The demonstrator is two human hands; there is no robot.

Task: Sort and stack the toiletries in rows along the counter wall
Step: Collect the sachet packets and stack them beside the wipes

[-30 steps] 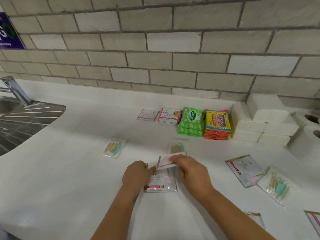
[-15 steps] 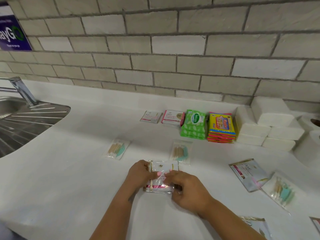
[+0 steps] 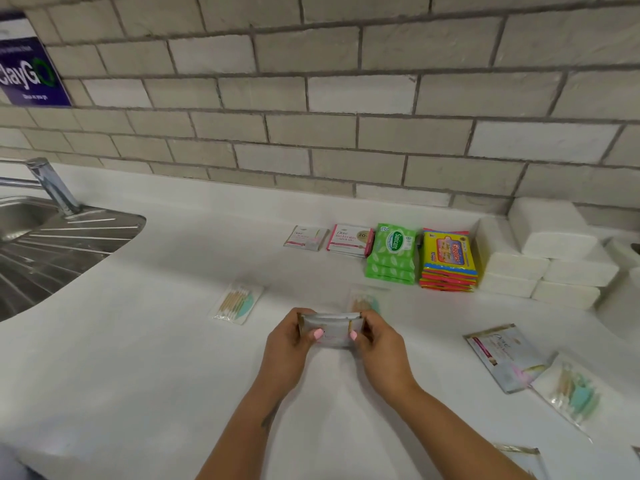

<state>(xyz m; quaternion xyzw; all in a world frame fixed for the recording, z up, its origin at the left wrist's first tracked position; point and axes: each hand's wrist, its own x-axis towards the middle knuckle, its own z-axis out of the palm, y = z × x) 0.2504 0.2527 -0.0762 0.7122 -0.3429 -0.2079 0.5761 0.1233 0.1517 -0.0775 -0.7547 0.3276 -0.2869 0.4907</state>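
Observation:
Both hands hold a small stack of silver Dove sachets [image 3: 333, 329] lifted off the white counter [image 3: 156, 358]. My left hand [image 3: 289, 344] grips its left end and my right hand [image 3: 379, 344] its right end, thumbs on top. Along the wall lie a single Dove sachet [image 3: 306, 238], a pile of pink Dove sachets [image 3: 349, 240], a stack of green Sanicare wipes [image 3: 393, 254] and a stack of yellow Giggles wipes [image 3: 448, 261]. Loose cotton-bud packs lie at left [image 3: 237, 303], behind my right hand [image 3: 367, 299] and at right [image 3: 571, 389]. Another Dove sachet [image 3: 502, 355] lies at right.
White tissue packs [image 3: 550, 251] are piled against the wall at right, with toilet rolls [image 3: 623, 296] beside them. A steel sink with drainer [image 3: 52, 251] and tap [image 3: 52, 183] takes the left. More sachets [image 3: 523, 459] show at the bottom right edge.
The sachets were gathered into one stack on the counter, then both hands lifted it and squared it up. The camera tilted slightly upward.

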